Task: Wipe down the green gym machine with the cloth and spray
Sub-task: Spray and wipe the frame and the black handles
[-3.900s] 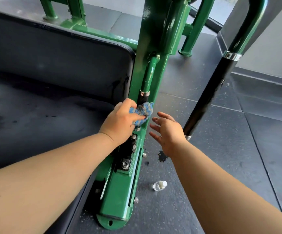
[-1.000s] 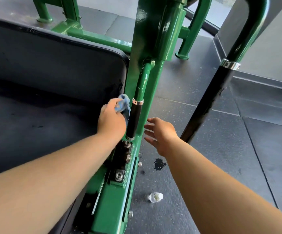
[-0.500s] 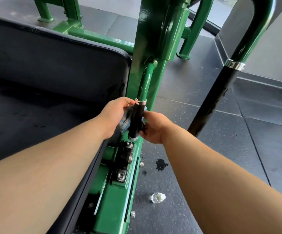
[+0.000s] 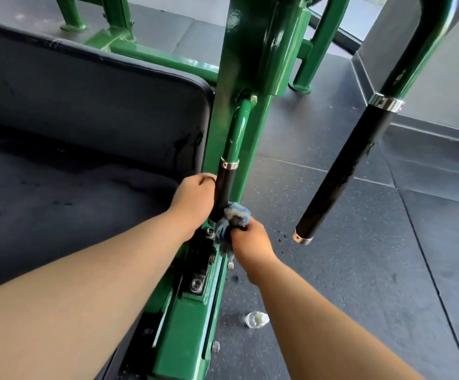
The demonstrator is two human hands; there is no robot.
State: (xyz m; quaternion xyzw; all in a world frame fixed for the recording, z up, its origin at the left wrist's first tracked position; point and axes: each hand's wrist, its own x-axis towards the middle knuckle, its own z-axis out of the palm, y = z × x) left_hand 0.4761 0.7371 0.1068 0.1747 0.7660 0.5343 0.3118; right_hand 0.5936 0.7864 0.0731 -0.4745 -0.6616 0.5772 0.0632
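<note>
The green gym machine (image 4: 246,58) stands upright in front of me, its base rail (image 4: 184,325) running toward me. A short green lever ends in a black handle grip (image 4: 224,187). My left hand (image 4: 194,200) is curled around that grip from the left. My right hand (image 4: 251,244) pinches the bunched blue cloth (image 4: 235,215) and holds it against the lower end of the grip. A small clear spray bottle (image 4: 255,319) lies on the floor just right of the rail, below my right forearm.
A black padded seat (image 4: 85,105) fills the left side. A long green arm with a black sleeve (image 4: 341,171) slants down at the right, ending above the floor. Dark rubber floor tiles (image 4: 373,270) lie to the right, and a grey wall (image 4: 442,78) is at the far right.
The blue cloth has passed from my left hand to my right hand behind the handle grip. My left hand now holds the grip, and my right hand closed on the cloth.
</note>
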